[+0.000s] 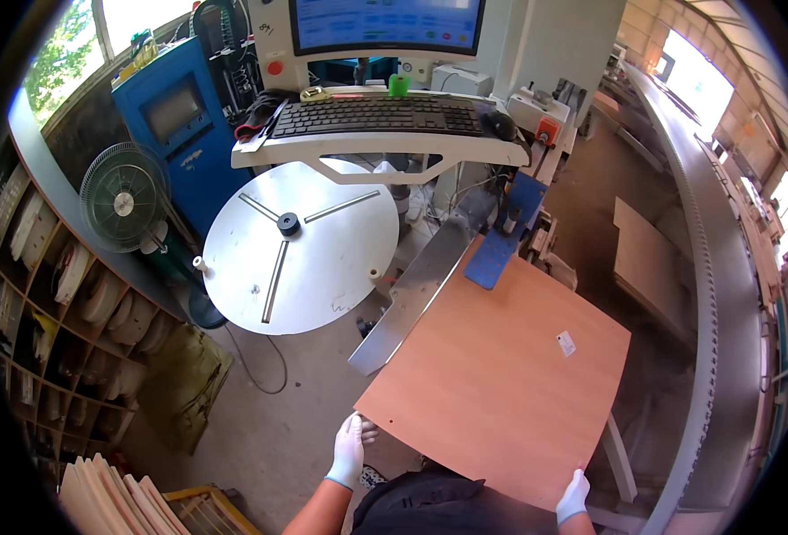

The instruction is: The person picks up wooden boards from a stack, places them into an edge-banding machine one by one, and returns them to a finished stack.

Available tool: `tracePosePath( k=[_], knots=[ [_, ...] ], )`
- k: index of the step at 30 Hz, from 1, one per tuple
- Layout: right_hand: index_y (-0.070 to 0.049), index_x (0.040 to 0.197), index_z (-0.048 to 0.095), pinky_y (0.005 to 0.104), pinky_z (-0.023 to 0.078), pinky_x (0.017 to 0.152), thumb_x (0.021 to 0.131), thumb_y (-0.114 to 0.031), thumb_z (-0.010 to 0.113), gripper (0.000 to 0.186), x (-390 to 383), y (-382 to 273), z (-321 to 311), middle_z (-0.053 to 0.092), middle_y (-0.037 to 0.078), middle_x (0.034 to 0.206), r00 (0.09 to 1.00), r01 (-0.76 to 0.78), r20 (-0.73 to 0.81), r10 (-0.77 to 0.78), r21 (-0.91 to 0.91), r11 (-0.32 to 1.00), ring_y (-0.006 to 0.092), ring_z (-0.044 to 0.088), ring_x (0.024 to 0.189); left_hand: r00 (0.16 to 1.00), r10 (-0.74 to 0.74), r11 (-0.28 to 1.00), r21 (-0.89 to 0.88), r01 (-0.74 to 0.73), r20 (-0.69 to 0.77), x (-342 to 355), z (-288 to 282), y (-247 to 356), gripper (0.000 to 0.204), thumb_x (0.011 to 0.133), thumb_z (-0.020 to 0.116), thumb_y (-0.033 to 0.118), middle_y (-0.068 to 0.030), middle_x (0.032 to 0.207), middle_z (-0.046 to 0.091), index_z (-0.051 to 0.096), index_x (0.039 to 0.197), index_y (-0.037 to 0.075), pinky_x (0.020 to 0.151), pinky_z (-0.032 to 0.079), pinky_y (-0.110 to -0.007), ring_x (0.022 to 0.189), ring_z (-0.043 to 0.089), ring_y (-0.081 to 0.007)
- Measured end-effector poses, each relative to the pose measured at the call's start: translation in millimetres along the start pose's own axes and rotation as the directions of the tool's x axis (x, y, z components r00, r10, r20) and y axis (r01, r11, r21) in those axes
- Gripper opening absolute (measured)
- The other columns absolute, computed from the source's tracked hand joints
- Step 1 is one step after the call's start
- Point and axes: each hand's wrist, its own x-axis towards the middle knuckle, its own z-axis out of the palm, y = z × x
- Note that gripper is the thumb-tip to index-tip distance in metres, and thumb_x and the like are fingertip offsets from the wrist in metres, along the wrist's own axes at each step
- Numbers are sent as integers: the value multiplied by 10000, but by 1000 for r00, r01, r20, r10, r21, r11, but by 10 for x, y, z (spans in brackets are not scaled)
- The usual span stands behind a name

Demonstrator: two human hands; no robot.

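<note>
A large flat reddish-brown wooden panel [501, 374] lies in front of me, its far end by a blue plate [496, 254] on the machine. It carries a small white label [566, 344] and a dark hole near its left corner. My left hand [349, 453], in a white glove, grips that near left corner, with the thumb at the edge and the fingers partly beneath. At the near right corner, my right hand [574, 497], also gloved in white, is closed on the panel's edge; its underside fingers are hidden.
A metal guide [412, 312] runs along the panel's left side. Beyond stands a round silver turntable [323, 254], below a keyboard shelf [376, 147]. A fan [124, 203] and reel shelves [64, 321] are left. A long toothed-edge conveyor [724, 312] curves along the right.
</note>
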Motion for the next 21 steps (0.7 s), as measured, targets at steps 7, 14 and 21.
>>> tracePosePath(
  k=[7, 14, 21],
  knots=[
    [19, 1269, 562, 418, 525, 929, 997, -482, 523, 571, 437, -313, 142, 628, 112, 1222, 999, 24, 31, -28, 109, 994, 272, 627, 1078, 989, -143, 989, 25, 144, -26, -124, 230, -634, 414, 1059, 444, 281, -152, 1075, 692, 489, 1371, 13, 785, 524, -320, 912, 667, -199],
    [-22, 1336, 527, 410, 463, 1010, 1021, -365, 448, 473, 1336, -426, -161, 577, 93, 1309, 1000, 17, 8, -18, 103, 995, 260, 561, 1191, 995, -99, 892, 443, 93, -9, -409, 210, -1185, 431, 988, 528, 305, -193, 1147, 690, 599, 1257, -25, 943, 506, -344, 1100, 663, -248],
    [18, 1294, 513, 367, 447, 1009, 936, -182, 406, 423, 1748, -765, 78, 565, 125, 1281, 960, 216, 150, -235, 133, 967, 249, 573, 1142, 969, -69, 691, 689, 217, -237, -519, -671, -1741, 470, 952, 511, 397, -205, 1201, 661, 660, 1189, 19, 999, 467, -408, 1153, 613, -345]
  ],
)
